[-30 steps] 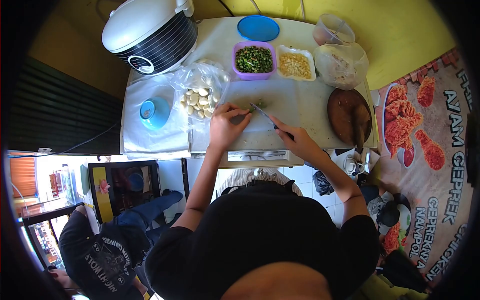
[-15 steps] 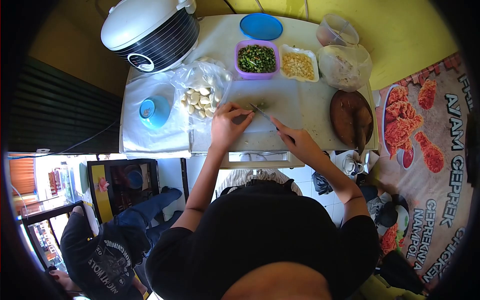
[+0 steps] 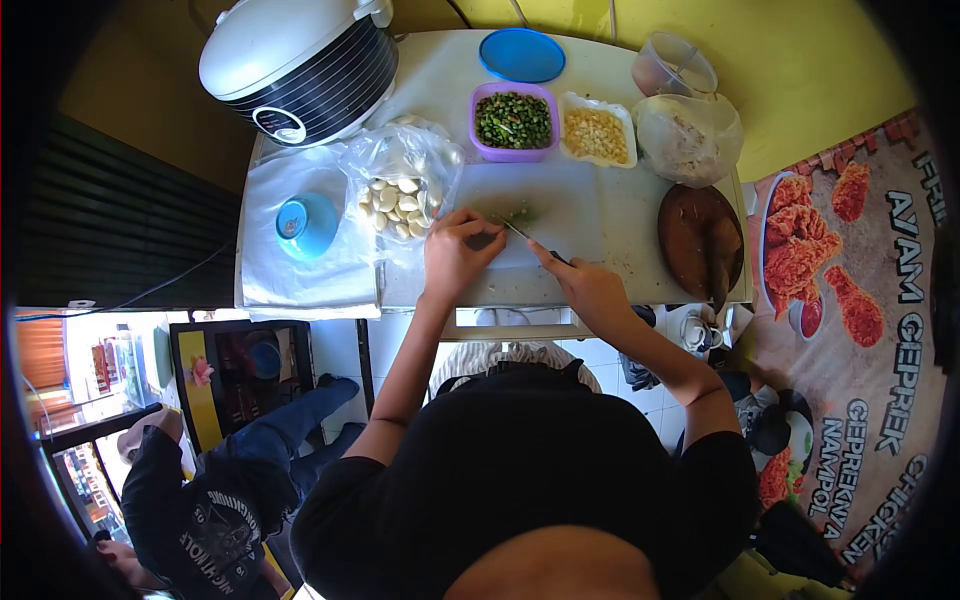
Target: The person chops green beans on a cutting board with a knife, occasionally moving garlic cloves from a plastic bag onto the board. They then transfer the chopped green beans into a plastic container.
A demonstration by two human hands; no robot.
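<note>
My right hand (image 3: 584, 283) is closed on a small knife (image 3: 518, 232), index finger stretched along its back. The blade points away to the left, its tip beside a little pile of chopped green bits (image 3: 522, 213) on a pale cutting sheet (image 3: 575, 205). Close to the blade, my left hand (image 3: 462, 252) has its fingers bent and pinched together at the sheet's left side; what they grip is too small to make out. Just beyond that hand lies a clear plastic bag (image 3: 440, 160) of whitish, rounded pieces (image 3: 398, 203).
Behind the sheet stand a purple tub (image 3: 513, 155) of chopped greens and a white tray (image 3: 627, 150) of pale pieces. A stone mortar (image 3: 685, 245) sits at right, a blue bowl (image 3: 308, 225) and rice cooker (image 3: 305, 80) at left. Another person (image 3: 215, 500) is at lower left.
The knife and my right hand have shifted slightly left and toward me, with the blade lower by the left fingertips. My left hand stays nearly in place.
</note>
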